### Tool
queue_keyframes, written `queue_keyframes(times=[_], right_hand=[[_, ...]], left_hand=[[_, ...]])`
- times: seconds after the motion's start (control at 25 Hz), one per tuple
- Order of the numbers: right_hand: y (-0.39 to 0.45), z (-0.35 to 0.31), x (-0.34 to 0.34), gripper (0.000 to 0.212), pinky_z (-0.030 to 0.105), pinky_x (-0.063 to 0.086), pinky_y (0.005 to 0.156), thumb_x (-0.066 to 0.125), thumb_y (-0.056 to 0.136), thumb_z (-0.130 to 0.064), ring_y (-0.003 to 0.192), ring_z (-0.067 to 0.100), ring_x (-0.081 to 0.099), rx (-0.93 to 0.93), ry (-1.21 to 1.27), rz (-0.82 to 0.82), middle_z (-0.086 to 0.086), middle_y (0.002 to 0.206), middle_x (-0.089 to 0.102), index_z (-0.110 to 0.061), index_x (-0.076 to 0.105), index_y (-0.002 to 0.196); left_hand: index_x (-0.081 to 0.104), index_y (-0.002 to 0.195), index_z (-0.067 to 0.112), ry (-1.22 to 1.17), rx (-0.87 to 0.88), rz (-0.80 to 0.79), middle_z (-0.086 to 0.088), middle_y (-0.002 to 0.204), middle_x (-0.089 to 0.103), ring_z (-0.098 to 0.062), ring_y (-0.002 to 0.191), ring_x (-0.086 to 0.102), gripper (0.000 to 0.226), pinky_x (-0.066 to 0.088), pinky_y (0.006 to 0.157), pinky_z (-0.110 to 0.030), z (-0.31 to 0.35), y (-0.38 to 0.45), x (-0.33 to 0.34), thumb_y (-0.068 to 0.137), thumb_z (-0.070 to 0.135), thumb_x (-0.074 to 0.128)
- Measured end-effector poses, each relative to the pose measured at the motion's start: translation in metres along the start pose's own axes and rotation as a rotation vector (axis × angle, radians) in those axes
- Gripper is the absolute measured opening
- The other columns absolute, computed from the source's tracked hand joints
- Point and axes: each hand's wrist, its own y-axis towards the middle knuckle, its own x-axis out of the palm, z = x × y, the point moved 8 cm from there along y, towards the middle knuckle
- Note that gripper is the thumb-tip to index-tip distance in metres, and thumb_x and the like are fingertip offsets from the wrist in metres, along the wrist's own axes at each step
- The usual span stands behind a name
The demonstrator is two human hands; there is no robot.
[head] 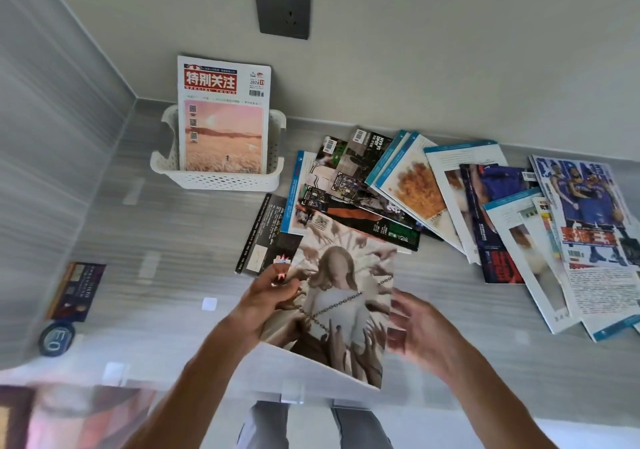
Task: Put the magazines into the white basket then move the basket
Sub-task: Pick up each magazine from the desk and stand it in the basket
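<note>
So far, one item filed: a red-titled magazine (pixel 223 116) stands upright in the white basket (pixel 214 180), which sits on the grey counter (pixel 166 227) near the back wall, just left of the loose pile. Item in hand: a magazine with a pale figure on its cover (pixel 341 296), lifted off the counter in front of you and tilted. Your left hand (pixel 273 292) pinches its left edge, thumb on the cover and fingers curled behind. Your right hand (pixel 420 327) is at the right edge with fingers spread and relaxed; it is blurred, and it appears to be apart from the page or barely touching it, gripping nothing. Items outstanding: a fanned heap of magazines (pixel 433 199) across the counter to the right of the basket, overlapping one another, the count uncertain but clearly many, among them a basketball cover (pixel 581 206) at the far right and a dark one (pixel 263 237) lying just beside your left hand. Other stock: a grey wall socket (pixel 282 5) above the basket, a dark card (pixel 78 291) and a round blue tag (pixel 55 337) at the counter's left. By this showing you are early in the task: nearly all the filing remains, and the basket's move has not begun.
</note>
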Motion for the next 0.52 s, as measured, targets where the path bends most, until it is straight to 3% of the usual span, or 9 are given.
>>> queue_keyframes(times=[0.08,0.16,0.2,0.24,0.32,0.36,0.44,0.48,0.52], right_hand=[[-0.010,0.000,0.037,0.019,0.022,0.044,0.050,0.072,0.079,-0.013,0.058,0.015,0.057,-0.081,-0.002,-0.038,0.009,0.083,0.062,-0.011,0.073,0.098],[-0.029,-0.023,0.063,0.010,0.020,0.034,0.045,0.066,0.085,-0.005,0.050,0.011,0.047,-0.442,-0.167,0.079,0.002,0.063,0.057,-0.012,0.074,0.087],[-0.046,-0.037,0.080,0.011,0.019,0.032,0.045,0.065,0.087,-0.005,0.048,0.010,0.042,-0.650,-0.244,0.085,-0.002,0.057,0.053,-0.013,0.073,0.086],[-0.062,-0.047,0.100,0.010,0.019,0.032,0.046,0.064,0.087,-0.007,0.047,0.008,0.040,-0.858,-0.378,0.087,-0.006,0.057,0.053,-0.015,0.071,0.087],[-0.087,-0.050,0.144,0.017,0.018,0.043,0.053,0.067,0.085,-0.018,0.056,0.004,0.052,-1.125,-0.731,0.066,-0.012,0.076,0.061,-0.024,0.067,0.102],[-0.085,-0.045,0.163,0.027,0.022,0.051,0.061,0.067,0.084,-0.023,0.067,0.004,0.061,-1.130,-0.853,-0.009,-0.013,0.092,0.062,-0.028,0.064,0.110],[-0.080,-0.031,0.195,0.031,0.031,0.057,0.080,0.067,0.082,-0.025,0.092,0.007,0.067,-1.025,-0.961,-0.303,-0.013,0.118,0.058,-0.031,0.062,0.112],[-0.076,-0.028,0.200,0.032,0.029,0.055,0.089,0.066,0.084,-0.024,0.103,0.004,0.065,-1.011,-0.979,-0.387,-0.017,0.127,0.056,-0.033,0.062,0.114],[-0.075,-0.034,0.201,0.035,0.026,0.051,0.096,0.066,0.084,-0.021,0.112,-0.001,0.060,-1.040,-0.954,-0.370,-0.020,0.132,0.053,-0.034,0.061,0.117]], left_hand=[[0.063,0.101,0.014,0.148,0.029,0.152,-0.019,0.104,0.070,-0.027,0.081,0.066,0.022,0.055,0.073,-0.036,-0.005,0.001,-0.020,0.082,0.007,0.073],[0.066,0.107,0.024,0.475,0.156,0.333,-0.010,0.109,0.072,-0.024,0.092,0.069,0.040,0.056,0.080,-0.036,0.012,-0.009,-0.030,0.070,0.021,0.082],[0.065,0.113,0.026,0.529,0.267,0.330,-0.005,0.112,0.072,-0.022,0.099,0.069,0.048,0.056,0.080,-0.031,0.027,-0.018,-0.023,0.068,0.028,0.082],[0.064,0.119,0.025,0.450,0.370,0.225,-0.003,0.115,0.072,-0.021,0.105,0.068,0.055,0.056,0.080,-0.025,0.040,-0.025,-0.011,0.068,0.034,0.080],[0.061,0.126,0.025,0.239,0.426,-0.157,-0.005,0.116,0.071,-0.020,0.106,0.069,0.052,0.057,0.083,-0.027,0.063,-0.041,0.024,0.077,0.034,0.076],[0.064,0.120,0.031,0.236,0.474,-0.221,-0.003,0.106,0.074,-0.018,0.097,0.071,0.037,0.058,0.078,-0.028,0.076,-0.048,0.033,0.084,0.023,0.072],[0.071,0.091,0.036,0.196,0.547,-0.018,0.001,0.076,0.072,-0.017,0.067,0.066,0.040,0.052,0.054,-0.025,0.096,-0.046,0.013,0.091,-0.002,0.059],[0.070,0.084,0.033,0.138,0.520,0.107,0.001,0.070,0.070,-0.018,0.059,0.062,0.044,0.048,0.047,-0.025,0.101,-0.046,-0.004,0.092,-0.007,0.053],[0.067,0.085,0.030,0.113,0.495,0.152,0.001,0.069,0.069,-0.018,0.058,0.060,0.042,0.046,0.046,-0.024,0.101,-0.043,-0.019,0.093,-0.008,0.050]])
